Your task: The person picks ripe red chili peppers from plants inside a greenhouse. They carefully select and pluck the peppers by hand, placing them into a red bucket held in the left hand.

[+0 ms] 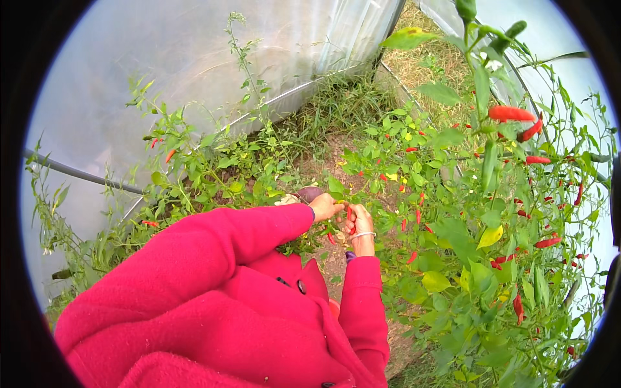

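My left hand (326,207) pinches a leafy chili pepper sprig (335,185) at its fingertips; whether a stem or a small fruit is between them is too fine to tell. Close beside it, my right hand (362,227) is curled around red chili peppers (350,218), which show between the fingers and palm. The two hands almost meet. Just below them another red chili pepper (331,238) hangs. Behind my left wrist is a dark maroon rounded object (309,194), partly hidden, next to a pale crumpled thing (287,199).
Chili plants (451,233) with red fruit crowd the right side, one tall stem (480,92) rising close to the camera. More plants (194,165) grow at left along the plastic greenhouse sheeting (160,53). Bare soil (339,145) runs between rows. A gap at the top shows dry grass (412,53).
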Tool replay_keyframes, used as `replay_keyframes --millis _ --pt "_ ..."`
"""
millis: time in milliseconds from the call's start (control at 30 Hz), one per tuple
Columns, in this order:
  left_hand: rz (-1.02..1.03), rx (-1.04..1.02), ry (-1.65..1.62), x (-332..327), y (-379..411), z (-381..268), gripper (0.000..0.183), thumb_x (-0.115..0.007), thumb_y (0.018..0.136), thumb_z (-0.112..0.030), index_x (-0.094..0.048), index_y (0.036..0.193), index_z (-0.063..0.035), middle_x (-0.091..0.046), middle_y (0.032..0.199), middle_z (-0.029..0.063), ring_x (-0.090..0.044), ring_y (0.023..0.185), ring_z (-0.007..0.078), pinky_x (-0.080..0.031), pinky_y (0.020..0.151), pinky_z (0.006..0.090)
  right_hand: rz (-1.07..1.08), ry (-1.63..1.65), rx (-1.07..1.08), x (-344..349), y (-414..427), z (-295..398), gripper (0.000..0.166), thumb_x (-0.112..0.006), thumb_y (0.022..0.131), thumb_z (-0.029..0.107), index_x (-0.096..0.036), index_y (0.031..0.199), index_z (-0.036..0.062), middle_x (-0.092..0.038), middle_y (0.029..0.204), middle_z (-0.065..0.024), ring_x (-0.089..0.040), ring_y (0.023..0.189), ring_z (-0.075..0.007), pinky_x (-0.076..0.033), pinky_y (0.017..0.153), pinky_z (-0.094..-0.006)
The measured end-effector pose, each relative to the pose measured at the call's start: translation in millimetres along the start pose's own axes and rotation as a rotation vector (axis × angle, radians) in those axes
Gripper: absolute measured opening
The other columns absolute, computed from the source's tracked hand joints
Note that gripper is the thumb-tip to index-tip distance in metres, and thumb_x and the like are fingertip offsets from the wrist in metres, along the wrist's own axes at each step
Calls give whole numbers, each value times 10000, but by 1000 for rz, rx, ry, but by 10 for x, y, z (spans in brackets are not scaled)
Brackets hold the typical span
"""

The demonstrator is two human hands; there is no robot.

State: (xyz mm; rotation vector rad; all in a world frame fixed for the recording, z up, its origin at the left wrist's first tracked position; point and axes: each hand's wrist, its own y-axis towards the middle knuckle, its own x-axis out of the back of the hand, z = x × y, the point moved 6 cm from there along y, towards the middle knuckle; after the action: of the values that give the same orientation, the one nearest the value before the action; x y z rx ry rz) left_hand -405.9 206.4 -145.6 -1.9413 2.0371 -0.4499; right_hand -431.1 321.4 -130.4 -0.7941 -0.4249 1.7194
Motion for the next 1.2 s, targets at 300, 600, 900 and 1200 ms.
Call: replay_keyframes --millis 300,600,900,1200 --pt "33 26 44 8 35 -3 185 -523 825 -159 -592 934 -27 -635 742 67 -603 591 125 -456 583 293 -117 -219 69 86 87 137 160 -587 777 129 -447 726 69 -412 495 20 -358 341 -66 -262 291 -211" --pt "152 37 -146 13 71 -167 181 -577 791 -215 -623 799 -40 -590 643 26 -497 531 110 -373 473 273 -13 -397 196 237 181 184 207 -633 769 134 -445 740 53 -494 541 -12 -372 344 -68 -288 301 -218" --pt "238 -656 376 -9 268 -245 137 -588 773 -195 -644 820 -79 -606 703 0 -519 617 102 -390 528 256 -134 -494 381 408 306 220 258 -681 733 169 -497 766 -8 -481 573 -18 -398 427 -56 -305 368 -225" --pt "231 119 -345 24 188 -208 223 -577 804 -233 -631 827 -18 -628 819 58 -549 761 129 -421 689 280 -335 -1206 484 283 226 184 318 -682 714 278 -547 686 -9 -563 591 -92 -514 503 -169 -412 496 -327"
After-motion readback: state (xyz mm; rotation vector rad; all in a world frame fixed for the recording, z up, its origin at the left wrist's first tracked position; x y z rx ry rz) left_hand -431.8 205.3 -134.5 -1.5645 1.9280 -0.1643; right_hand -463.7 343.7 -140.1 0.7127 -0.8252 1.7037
